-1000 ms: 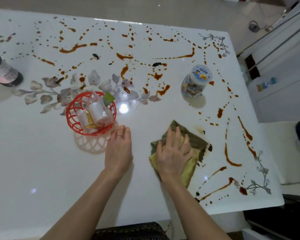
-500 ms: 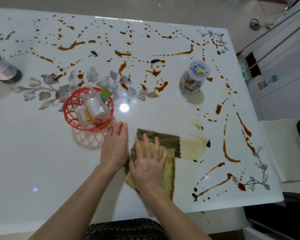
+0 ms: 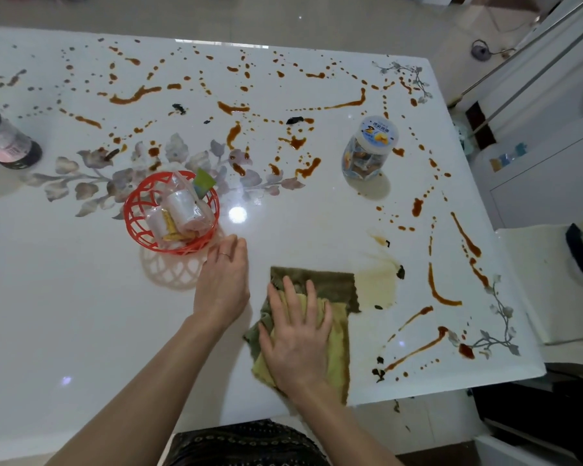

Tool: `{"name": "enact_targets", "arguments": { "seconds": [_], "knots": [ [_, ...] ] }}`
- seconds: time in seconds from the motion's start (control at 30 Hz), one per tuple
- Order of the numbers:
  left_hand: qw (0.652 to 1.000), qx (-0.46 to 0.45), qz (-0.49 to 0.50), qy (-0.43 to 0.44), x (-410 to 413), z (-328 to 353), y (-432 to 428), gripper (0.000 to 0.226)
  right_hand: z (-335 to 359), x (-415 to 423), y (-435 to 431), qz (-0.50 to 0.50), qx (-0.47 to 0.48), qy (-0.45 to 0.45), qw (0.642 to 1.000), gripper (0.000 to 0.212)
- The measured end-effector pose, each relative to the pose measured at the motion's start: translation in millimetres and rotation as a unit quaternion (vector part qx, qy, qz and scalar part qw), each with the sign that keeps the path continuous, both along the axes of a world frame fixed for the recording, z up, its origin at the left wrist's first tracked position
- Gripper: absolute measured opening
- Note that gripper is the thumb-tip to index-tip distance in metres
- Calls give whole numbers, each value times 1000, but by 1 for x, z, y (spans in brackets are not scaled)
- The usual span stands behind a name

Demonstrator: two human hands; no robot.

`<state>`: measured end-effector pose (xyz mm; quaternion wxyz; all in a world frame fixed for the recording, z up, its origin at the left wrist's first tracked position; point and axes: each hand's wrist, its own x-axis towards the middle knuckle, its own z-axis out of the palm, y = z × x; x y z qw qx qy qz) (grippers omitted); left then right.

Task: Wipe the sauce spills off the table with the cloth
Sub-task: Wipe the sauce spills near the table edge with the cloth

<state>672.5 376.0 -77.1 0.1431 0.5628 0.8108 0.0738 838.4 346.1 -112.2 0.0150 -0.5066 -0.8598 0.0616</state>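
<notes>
Left hand [image 3: 222, 290]: bare. One thin, plain, pale metal ring [image 3: 225, 254] sits on a finger, at 12 o'clock from the middle of the hand.

Right hand [image 3: 300, 344]: bare.

Left forearm [image 3: 142, 381]: bare along its whole visible length, leaving the frame at 7 o'clock.

Right forearm [image 3: 343, 428]: bare along its whole visible length, leaving the frame at 5 o'clock.

Garment [image 3: 246, 443]: at 6 o'clock of the frame, between the forearms. Dark, near-black fabric printed with rows of small pale ovals and dots in repeating bands. Only a strip shows, so its cut cannot be told.
</notes>
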Motion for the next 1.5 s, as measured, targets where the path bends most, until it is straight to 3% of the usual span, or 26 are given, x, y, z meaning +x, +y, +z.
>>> {"name": "enact_targets", "arguments": {
  "seconds": [0.1, 0.3, 0.4, 0.5, 0.7, 0.93, 1.07, 1.33, 1.43, 1.5],
  "knots": [
    [1000, 2, -16, 2, -3, 1, -2, 53, -4, 32, 16, 38, 14, -1, 999, 61],
    [998, 19, -17, -53, 0, 9, -10, 41, 1, 15, 8, -127, 19, 3, 992, 63],
    [989, 56, 11, -134, 13, 21, -25, 41, 0, 3, -27, -72, 15, 16, 997, 64],
    [987, 63, -13, -149, 21, 23, -40, 44, -2, 30, -23, 15, 20, 18, 1000, 60],
    [993, 55, -61, -83, 29, 8, -61, 57, 0, 39, -11, -83, 30, 16, 996, 59],
    [993, 44, -92, -54, 35, 6, -71, 60, -3, 42, -16, -58, 43, 18, 997, 52],
    [993, 46, -90, -61, 38, 4, -74, 59, -6, 41, -13, -78, 55, 118, 988, 45],
    [993, 41, -85, -70, 43, 7, -76, 55, 10, 46, 2, -119, 87, 312, 938, 52],
    [993, 45, -77, -75, 41, 7, -74, 51, 20, 47, 22, -125, 113, 310, 936, 53],
    [994, 40, -76, -72, 40, 7, -73, 51, 21, 48, 37, -108, 133, 246, 954, 52]
  ]
}}
